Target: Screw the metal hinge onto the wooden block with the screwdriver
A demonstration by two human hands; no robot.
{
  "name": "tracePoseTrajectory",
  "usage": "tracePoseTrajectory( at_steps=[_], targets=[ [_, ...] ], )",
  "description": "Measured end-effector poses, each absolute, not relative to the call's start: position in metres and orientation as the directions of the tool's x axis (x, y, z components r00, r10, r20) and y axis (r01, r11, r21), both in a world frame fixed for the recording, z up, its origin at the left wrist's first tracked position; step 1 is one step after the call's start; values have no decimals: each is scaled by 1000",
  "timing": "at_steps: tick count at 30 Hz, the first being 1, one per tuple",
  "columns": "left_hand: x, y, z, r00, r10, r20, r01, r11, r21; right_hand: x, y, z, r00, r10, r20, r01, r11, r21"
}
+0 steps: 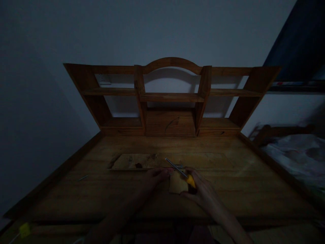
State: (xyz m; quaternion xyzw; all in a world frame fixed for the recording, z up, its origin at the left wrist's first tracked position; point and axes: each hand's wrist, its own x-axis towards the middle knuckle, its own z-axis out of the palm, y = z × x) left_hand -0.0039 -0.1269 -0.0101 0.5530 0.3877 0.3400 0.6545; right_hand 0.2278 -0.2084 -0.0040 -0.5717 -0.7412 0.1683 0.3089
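My right hand [203, 188] is closed around the yellow handle of a screwdriver [191, 181], its metal shaft pointing up and to the left. Thumb and fingers of that hand also touch the right side of a small, pale wooden piece [176, 184]. At the piece's upper left corner, my left hand [156, 176] pinches with its fingertips. Just beyond the hands lies a long wooden board [205, 161], with a dark knot and a broken-looking left end. A small metal item [179, 166] rests on it near the screwdriver shaft. The picture is dark, so fine details do not show.
The wooden desk [122, 200] has raised side edges and a shelf unit [171, 97] along its back. A thin metal piece [83, 177] lies at left on the desktop. A yellow object [24, 229] is at lower left, and a bed [297, 149] stands at right.
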Motion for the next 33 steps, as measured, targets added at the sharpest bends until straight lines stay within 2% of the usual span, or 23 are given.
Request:
tracePoseTrajectory(
  at_steps=[6,11,13,17,21,26,33],
  targets=[
    [-3,-128,-9,451,882,-138,-42,175,984,226,-210,-1,-138,949,283,759,285,-585],
    [-7,-128,-2,317,945,-78,188,19,982,226,-210,0,-113,957,267,773,254,-581],
    [-7,-127,4,315,949,-26,257,-59,964,226,-211,-2,-116,952,285,776,266,-572],
    [-3,-121,12,368,919,142,284,-256,924,226,-211,-5,-125,937,326,766,300,-569],
    [7,-113,9,435,855,282,352,-450,821,226,-210,-6,-114,943,311,778,280,-563],
    [13,-109,4,557,768,315,425,-590,686,226,-211,-4,-113,947,301,770,275,-576],
    [10,-114,8,620,735,275,493,-638,592,225,-211,-2,-120,946,303,770,281,-572]
  ],
)
